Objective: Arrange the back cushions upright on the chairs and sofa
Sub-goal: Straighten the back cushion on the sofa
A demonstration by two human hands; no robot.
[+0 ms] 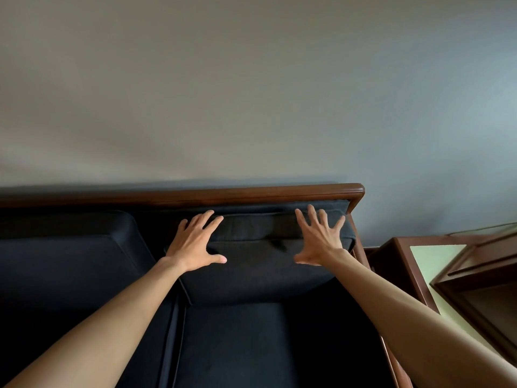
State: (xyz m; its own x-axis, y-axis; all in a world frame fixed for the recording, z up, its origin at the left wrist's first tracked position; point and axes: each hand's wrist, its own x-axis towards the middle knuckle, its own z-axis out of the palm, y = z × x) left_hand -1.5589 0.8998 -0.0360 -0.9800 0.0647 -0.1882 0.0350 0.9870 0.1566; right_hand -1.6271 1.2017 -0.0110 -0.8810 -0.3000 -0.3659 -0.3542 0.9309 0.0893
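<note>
A dark navy back cushion (258,259) stands upright at the right end of the sofa, leaning against the brown wooden back rail (212,195). My left hand (195,242) lies flat on the cushion's upper left corner with fingers spread. My right hand (319,239) presses flat on its upper right corner, fingers also spread. Neither hand grips anything. A second dark back cushion (70,247) stands to the left. The dark seat cushion (251,345) lies below, between my forearms.
A plain grey wall (251,93) rises behind the sofa. To the right stands a brown wooden side table (402,264) with a pale glass top, close to the sofa's wooden arm (359,239).
</note>
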